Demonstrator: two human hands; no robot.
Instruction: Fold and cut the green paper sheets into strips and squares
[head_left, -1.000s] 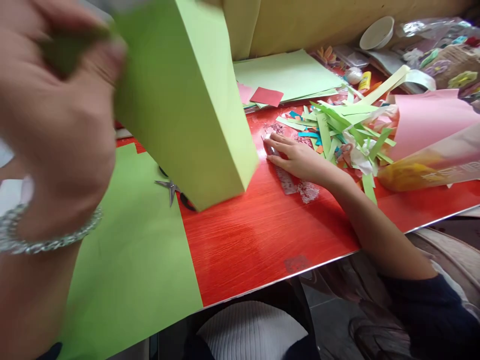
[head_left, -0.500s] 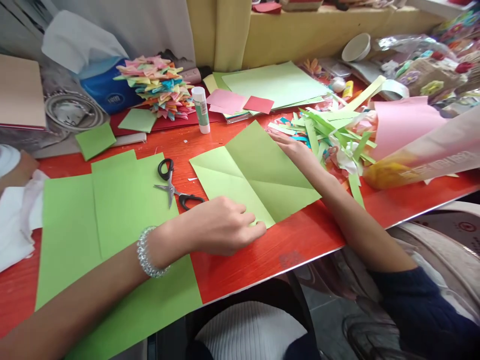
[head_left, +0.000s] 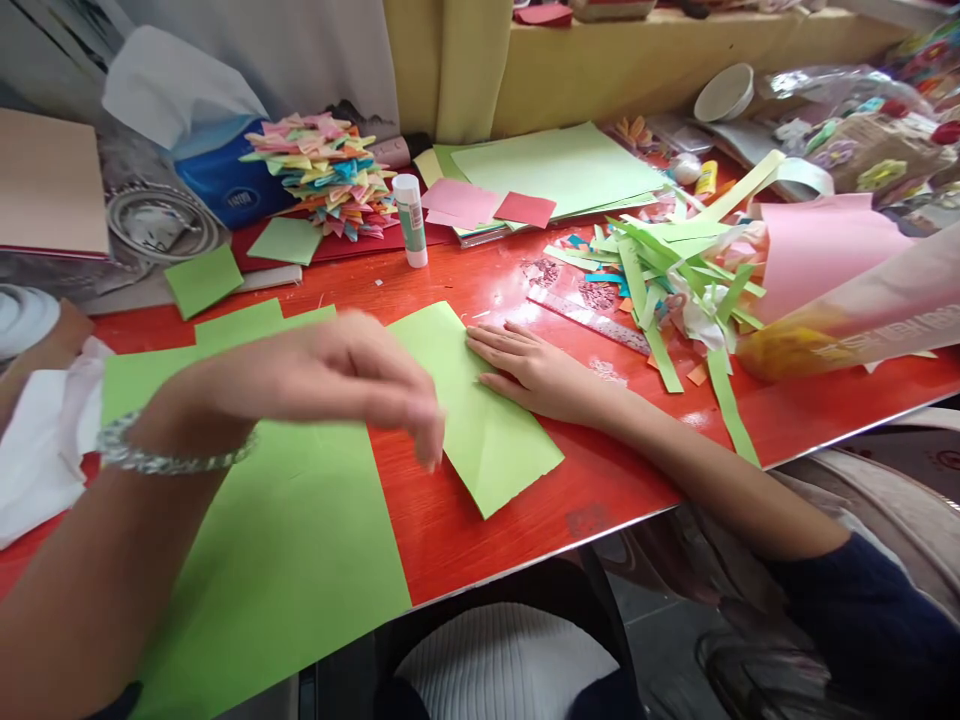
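A light green sheet (head_left: 495,440), folded into a narrow rectangle, lies on the red table. My right hand (head_left: 536,375) rests flat on its upper right edge, fingers stretched out. Raised to the left of the folded sheet is my left hand (head_left: 337,375), blurred, with its fingers bent downward and a beaded bracelet (head_left: 172,450) at the wrist. Whether it holds anything does not show. Larger green sheets (head_left: 285,560) lie under my left forearm. The scissors are hidden from view.
A glue stick (head_left: 411,220) stands upright behind the folded sheet. A clear ruler (head_left: 589,318) and a heap of green paper strips (head_left: 652,270) lie to the right. Stacked coloured paper pieces (head_left: 330,175) and a blue tissue pack (head_left: 225,175) are at the back left.
The creased sheet has been folded over to the left. My right hand has moved left onto it, uncovering the ruler. My left hand has lifted off the sheet and moved left and up.
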